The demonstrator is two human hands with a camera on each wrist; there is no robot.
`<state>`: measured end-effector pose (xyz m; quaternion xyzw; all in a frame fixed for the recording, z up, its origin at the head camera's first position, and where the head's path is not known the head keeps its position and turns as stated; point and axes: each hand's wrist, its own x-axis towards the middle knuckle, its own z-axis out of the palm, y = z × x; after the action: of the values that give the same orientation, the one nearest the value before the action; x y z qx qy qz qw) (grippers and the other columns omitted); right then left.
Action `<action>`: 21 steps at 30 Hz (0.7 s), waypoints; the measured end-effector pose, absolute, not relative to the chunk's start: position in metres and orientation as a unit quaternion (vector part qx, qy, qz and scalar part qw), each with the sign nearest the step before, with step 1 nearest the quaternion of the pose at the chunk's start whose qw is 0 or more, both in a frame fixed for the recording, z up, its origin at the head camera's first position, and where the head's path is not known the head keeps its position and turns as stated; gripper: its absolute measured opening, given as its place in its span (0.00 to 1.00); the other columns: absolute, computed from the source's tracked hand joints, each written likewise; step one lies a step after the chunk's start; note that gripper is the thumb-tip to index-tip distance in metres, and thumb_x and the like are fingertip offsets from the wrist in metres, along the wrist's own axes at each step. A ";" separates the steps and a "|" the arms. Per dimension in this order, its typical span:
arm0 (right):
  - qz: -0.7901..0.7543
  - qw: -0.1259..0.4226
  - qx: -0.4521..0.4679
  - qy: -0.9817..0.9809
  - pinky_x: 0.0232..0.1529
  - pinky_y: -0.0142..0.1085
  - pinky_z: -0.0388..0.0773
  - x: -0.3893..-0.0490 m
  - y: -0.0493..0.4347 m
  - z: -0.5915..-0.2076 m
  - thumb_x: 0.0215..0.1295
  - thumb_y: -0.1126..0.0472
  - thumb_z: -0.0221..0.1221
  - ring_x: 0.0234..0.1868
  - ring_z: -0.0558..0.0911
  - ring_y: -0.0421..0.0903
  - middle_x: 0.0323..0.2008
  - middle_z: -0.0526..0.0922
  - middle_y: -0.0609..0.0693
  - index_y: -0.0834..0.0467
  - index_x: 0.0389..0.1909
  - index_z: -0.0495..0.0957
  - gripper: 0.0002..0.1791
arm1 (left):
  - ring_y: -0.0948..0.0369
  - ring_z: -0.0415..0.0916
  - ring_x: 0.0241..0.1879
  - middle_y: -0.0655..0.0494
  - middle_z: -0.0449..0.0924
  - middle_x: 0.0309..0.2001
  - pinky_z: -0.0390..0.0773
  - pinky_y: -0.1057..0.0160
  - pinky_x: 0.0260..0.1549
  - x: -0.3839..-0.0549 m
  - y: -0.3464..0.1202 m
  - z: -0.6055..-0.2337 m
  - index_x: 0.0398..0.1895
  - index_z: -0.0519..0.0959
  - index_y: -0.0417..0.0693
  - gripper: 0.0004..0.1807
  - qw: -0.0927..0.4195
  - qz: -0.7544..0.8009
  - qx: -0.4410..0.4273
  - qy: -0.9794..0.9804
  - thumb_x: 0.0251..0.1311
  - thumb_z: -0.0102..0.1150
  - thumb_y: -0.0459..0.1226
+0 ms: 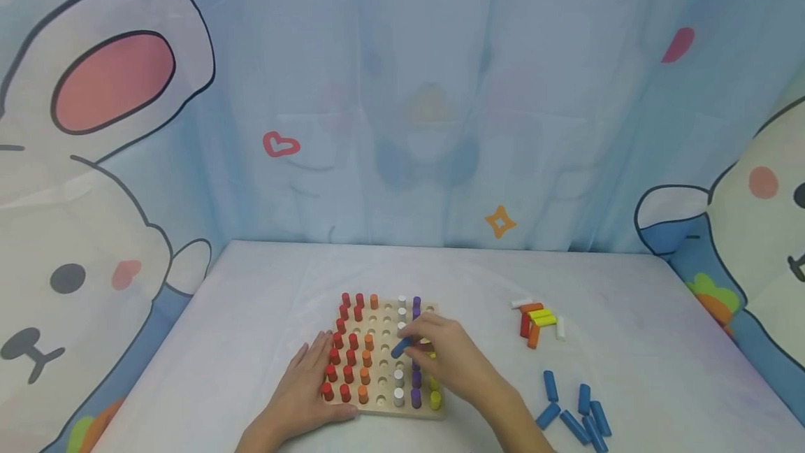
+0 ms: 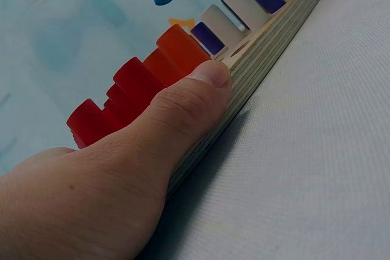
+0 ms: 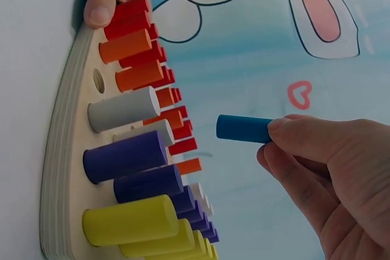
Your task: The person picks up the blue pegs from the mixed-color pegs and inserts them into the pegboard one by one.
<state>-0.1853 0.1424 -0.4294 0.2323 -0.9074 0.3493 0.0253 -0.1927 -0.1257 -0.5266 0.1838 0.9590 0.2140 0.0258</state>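
A wooden pegboard (image 1: 383, 407) lies on the table, with columns of red, orange, white, purple and yellow pegs standing in its holes. Between the orange and white columns runs a column of bare holes (image 3: 99, 81). My right hand (image 1: 449, 358) pinches a blue peg (image 3: 244, 128) between thumb and fingers, tilted above the board and apart from it. My left hand (image 1: 302, 386) rests along the board's left side, fingers extended. In the left wrist view its thumb (image 2: 189, 101) presses on the board's front edge near an orange peg (image 2: 183, 50).
Several loose blue pegs (image 1: 574, 427) lie on the table right of the board. Farther back is a small pile of white, orange, red and yellow pegs (image 1: 542, 318). A light blue cartoon curtain (image 1: 428, 89) hangs behind the white table (image 1: 270, 285).
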 end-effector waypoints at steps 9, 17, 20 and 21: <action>0.338 0.012 0.235 -0.911 0.37 0.18 0.76 -0.182 0.133 -0.431 0.57 0.63 0.66 0.38 0.82 0.34 0.37 0.82 0.41 0.52 0.40 0.82 0.10 | 0.53 0.48 0.74 0.46 0.51 0.74 0.48 0.45 0.72 -0.193 -0.125 -0.527 0.74 0.51 0.43 0.71 0.028 0.214 0.185 0.959 0.32 0.50 0.80; 0.339 -0.008 0.249 -0.907 0.38 0.17 0.76 -0.181 0.128 -0.432 0.59 0.63 0.64 0.41 0.82 0.34 0.39 0.82 0.41 0.53 0.39 0.82 0.07 | 0.53 0.49 0.74 0.46 0.52 0.74 0.48 0.44 0.72 -0.194 -0.125 -0.526 0.74 0.51 0.43 0.70 0.027 0.209 0.184 0.960 0.32 0.51 0.80; 0.334 -0.008 0.263 -0.905 0.39 0.18 0.77 -0.180 0.125 -0.433 0.59 0.64 0.63 0.41 0.83 0.36 0.38 0.82 0.42 0.55 0.39 0.82 0.07 | 0.53 0.48 0.74 0.47 0.52 0.74 0.48 0.45 0.72 -0.193 -0.125 -0.526 0.74 0.51 0.42 0.71 0.026 0.206 0.184 0.961 0.31 0.50 0.81; 0.332 -0.009 0.266 -0.905 0.39 0.18 0.77 -0.179 0.124 -0.433 0.59 0.64 0.63 0.41 0.83 0.36 0.38 0.82 0.41 0.55 0.39 0.82 0.07 | 0.53 0.48 0.74 0.46 0.52 0.74 0.48 0.45 0.72 -0.193 -0.125 -0.526 0.74 0.51 0.42 0.71 0.025 0.205 0.184 0.961 0.31 0.50 0.81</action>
<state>-0.1794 0.1244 -0.4335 0.2657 -0.9049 0.3324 -0.0089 -0.1932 -0.1252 -0.5263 0.1840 0.9610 0.2051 0.0248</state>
